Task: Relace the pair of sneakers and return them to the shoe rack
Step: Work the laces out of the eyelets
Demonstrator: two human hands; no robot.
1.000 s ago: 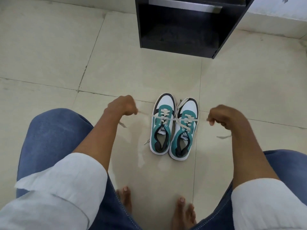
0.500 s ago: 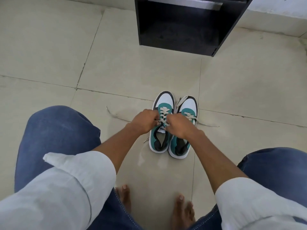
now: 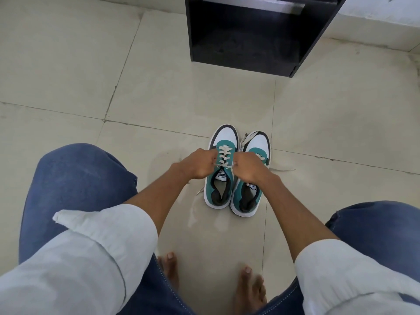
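Note:
Two teal, white and black sneakers stand side by side on the tiled floor, toes pointing away from me. The left sneaker [image 3: 221, 192] has its cream lace [image 3: 223, 155] crossed up the eyelets. My left hand [image 3: 200, 163] and my right hand [image 3: 246, 165] are both closed on the lace ends just above that shoe's tongue, close together. The right sneaker [image 3: 255, 144] is partly hidden under my right hand; a loose lace end [image 3: 283, 169] trails to its right on the floor.
A black shoe rack [image 3: 250, 57] with an open lower shelf stands straight ahead beyond the sneakers, against a white wall. My knees in blue jeans flank the shoes, and my bare feet [image 3: 248, 289] rest on the tiles near me.
My hands, spread wide apart pulling the lace a second ago, have come together over the left sneaker's tongue. The lace ends that stretched out sideways are now gathered at the shoe.

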